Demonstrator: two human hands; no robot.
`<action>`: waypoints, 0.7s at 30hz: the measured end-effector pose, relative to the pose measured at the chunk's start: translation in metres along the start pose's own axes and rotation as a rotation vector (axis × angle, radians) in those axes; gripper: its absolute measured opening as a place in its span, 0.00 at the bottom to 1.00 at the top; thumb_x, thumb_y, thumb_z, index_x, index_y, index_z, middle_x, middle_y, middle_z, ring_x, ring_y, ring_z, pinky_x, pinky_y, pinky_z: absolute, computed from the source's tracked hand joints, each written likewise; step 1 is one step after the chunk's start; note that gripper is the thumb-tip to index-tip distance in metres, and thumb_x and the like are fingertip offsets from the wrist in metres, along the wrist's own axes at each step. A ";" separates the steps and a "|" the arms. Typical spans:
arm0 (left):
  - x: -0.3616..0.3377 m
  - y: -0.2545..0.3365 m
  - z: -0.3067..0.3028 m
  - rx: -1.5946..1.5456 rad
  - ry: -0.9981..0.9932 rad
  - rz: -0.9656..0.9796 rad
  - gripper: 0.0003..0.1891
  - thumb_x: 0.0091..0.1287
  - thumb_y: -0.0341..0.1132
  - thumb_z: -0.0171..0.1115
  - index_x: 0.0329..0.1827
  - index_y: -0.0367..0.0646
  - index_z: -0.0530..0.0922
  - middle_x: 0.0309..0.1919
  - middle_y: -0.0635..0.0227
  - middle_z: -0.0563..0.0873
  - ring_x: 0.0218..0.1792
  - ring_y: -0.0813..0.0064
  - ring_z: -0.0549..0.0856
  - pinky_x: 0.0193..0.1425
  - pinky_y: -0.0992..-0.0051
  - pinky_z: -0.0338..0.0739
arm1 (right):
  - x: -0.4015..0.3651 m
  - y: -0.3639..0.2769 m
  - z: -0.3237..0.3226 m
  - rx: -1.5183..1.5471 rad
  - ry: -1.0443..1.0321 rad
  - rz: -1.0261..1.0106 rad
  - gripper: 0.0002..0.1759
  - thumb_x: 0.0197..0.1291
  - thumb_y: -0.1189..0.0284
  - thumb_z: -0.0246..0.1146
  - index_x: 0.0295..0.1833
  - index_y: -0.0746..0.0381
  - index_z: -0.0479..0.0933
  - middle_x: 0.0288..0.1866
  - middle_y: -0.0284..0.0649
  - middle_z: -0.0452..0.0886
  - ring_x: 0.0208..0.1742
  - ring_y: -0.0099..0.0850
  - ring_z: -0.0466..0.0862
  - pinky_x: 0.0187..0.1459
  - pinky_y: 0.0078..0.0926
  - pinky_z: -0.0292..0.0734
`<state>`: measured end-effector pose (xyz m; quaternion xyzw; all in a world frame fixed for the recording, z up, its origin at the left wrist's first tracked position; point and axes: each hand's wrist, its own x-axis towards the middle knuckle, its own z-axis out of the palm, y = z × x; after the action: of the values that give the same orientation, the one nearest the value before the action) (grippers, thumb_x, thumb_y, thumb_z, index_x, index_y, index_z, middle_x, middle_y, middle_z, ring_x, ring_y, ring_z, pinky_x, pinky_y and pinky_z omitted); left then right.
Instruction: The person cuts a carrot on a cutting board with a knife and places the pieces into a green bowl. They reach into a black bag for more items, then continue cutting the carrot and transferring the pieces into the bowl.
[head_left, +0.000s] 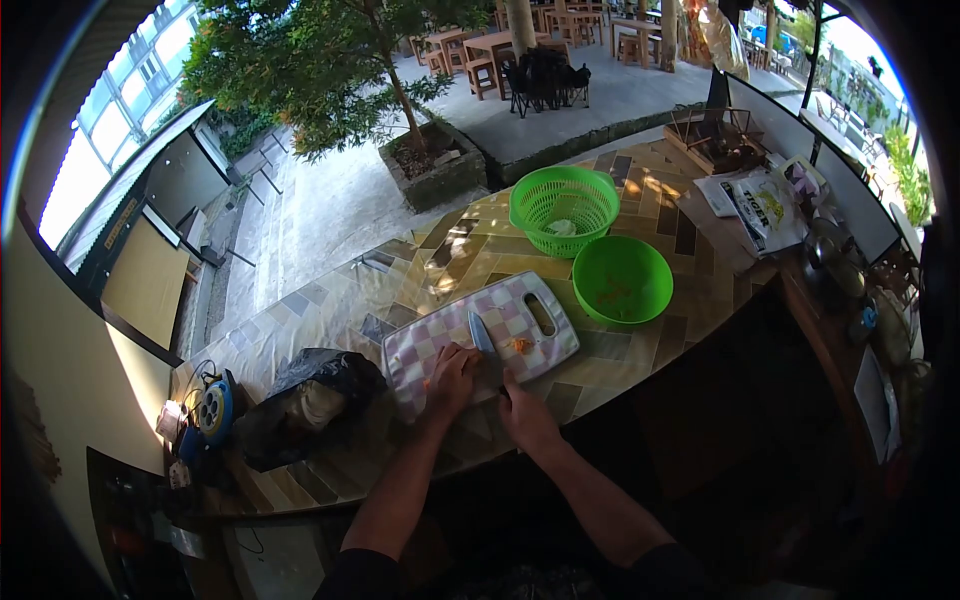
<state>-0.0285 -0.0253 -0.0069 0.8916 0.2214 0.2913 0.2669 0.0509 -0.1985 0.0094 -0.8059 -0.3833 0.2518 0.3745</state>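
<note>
A checkered pink-and-white cutting board (415, 342) with a handle slot lies at a slant on the tiled counter. My right hand (527, 415) grips a kitchen knife (482, 338), its blade pointing away from me over the board. Just left of the blade, my left hand (455, 374) rests on the board with fingers curled down; what is under them is hidden. Small orange pieces (520, 345) lie right of the blade. Beyond the board stands a green bowl (650, 262) with some orange bits inside. Behind it is a green colander (540, 190) holding something whitish.
To the left, a black plastic bag (330, 370) lies near a blue cable reel (215, 412). A printed plastic bag (765, 212) and a wooden rack (715, 140) sit at the far right. Past the counter's far edge is a tree in a planter (435, 175).
</note>
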 end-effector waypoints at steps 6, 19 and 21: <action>0.009 -0.033 -0.023 -0.034 -0.253 0.071 0.11 0.72 0.30 0.62 0.54 0.39 0.86 0.47 0.55 0.84 0.51 0.53 0.84 0.61 0.60 0.77 | -0.005 -0.001 -0.001 -0.023 0.009 0.005 0.31 0.75 0.64 0.55 0.79 0.64 0.65 0.39 0.64 0.84 0.44 0.61 0.85 0.48 0.57 0.79; -0.004 -0.020 -0.031 0.110 -0.136 0.196 0.08 0.71 0.32 0.65 0.49 0.41 0.86 0.42 0.61 0.83 0.49 0.58 0.83 0.54 0.62 0.80 | -0.007 -0.006 0.007 0.058 0.060 -0.051 0.30 0.75 0.64 0.55 0.77 0.66 0.65 0.40 0.65 0.85 0.45 0.63 0.85 0.50 0.59 0.80; -0.004 -0.020 -0.027 0.105 -0.125 0.217 0.08 0.71 0.32 0.65 0.49 0.42 0.86 0.42 0.62 0.83 0.49 0.57 0.83 0.54 0.61 0.80 | -0.012 -0.007 0.006 0.076 0.057 -0.047 0.31 0.75 0.65 0.55 0.78 0.67 0.65 0.40 0.66 0.84 0.46 0.63 0.85 0.50 0.58 0.79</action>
<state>-0.0535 -0.0026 -0.0016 0.9393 0.1216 0.2504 0.2003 0.0371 -0.2026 0.0128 -0.7888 -0.3812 0.2343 0.4215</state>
